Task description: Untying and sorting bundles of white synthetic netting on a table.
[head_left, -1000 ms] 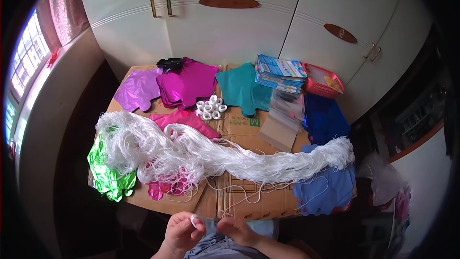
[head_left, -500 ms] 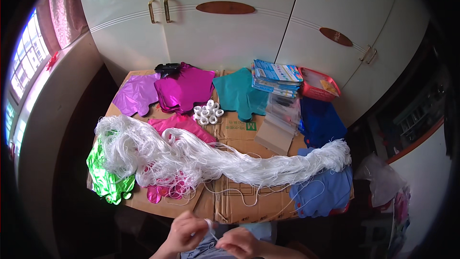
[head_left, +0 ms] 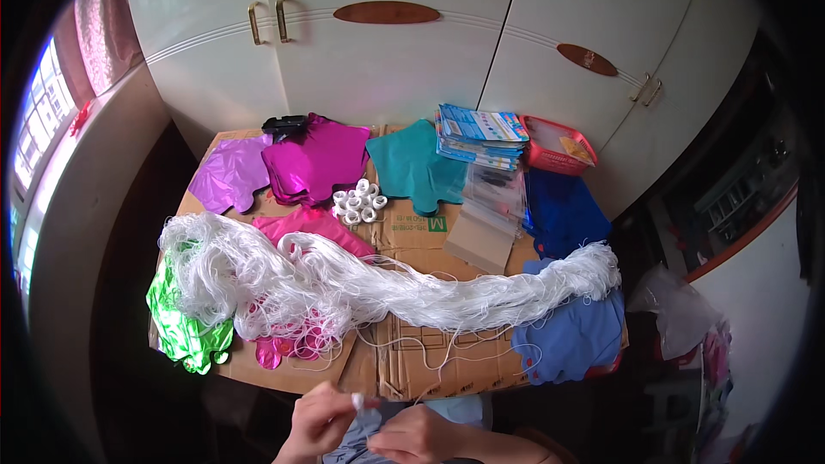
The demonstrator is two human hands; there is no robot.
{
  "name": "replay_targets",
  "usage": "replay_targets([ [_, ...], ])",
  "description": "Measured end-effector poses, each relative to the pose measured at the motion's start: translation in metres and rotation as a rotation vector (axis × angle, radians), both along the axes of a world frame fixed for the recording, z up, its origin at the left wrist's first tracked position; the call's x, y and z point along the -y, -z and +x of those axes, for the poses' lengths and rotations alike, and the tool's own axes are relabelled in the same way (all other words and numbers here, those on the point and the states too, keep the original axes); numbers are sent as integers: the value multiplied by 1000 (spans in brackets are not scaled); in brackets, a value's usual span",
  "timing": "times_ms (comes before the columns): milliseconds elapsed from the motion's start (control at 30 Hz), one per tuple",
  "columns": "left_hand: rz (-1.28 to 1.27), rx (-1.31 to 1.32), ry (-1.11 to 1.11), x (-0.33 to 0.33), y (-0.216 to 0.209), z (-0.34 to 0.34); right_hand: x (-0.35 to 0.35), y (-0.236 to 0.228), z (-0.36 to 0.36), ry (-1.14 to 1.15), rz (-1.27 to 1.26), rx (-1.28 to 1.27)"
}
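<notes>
Just off the table's near edge, my left hand [head_left: 321,419] is closed, with a small white wound loop of string [head_left: 359,401] at its fingertips. Beside it on the right, my right hand [head_left: 416,435] is closed in a pinch, and a thin white strand shows at its fingertips. A large skein of white string [head_left: 447,296] stretches across the table in front of both hands. Loose strands trail from it toward the near edge. Farther back sits a cluster of small white string coils [head_left: 360,201].
Cardboard [head_left: 408,245] covers the table. Foil sheets lie around it: green [head_left: 185,326], lilac [head_left: 228,174], magenta [head_left: 314,159], teal [head_left: 417,167] and blue [head_left: 567,215]. Blue printed cards [head_left: 481,131], clear bags [head_left: 497,193] and a red basket [head_left: 550,159] stand at back right, before white cabinets [head_left: 387,69].
The whole scene has shifted slightly left in view. The string at my left fingertips looks more bunched, and my right hand has turned a little, its knuckles higher.
</notes>
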State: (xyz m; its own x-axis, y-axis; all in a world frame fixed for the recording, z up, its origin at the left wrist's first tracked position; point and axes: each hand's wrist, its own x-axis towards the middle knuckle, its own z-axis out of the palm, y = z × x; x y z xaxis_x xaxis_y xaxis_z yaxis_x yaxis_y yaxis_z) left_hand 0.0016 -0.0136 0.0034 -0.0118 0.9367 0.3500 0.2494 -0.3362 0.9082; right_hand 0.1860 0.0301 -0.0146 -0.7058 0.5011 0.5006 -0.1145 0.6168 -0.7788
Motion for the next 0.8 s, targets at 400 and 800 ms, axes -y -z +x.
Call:
replay_targets([
  [400, -37, 362, 382, 0, 16, -1, -14, 0, -1, 147, -223, 63],
  [800, -183, 78, 83, 1, 15, -2, -4, 6, 3, -24, -89, 47],
])
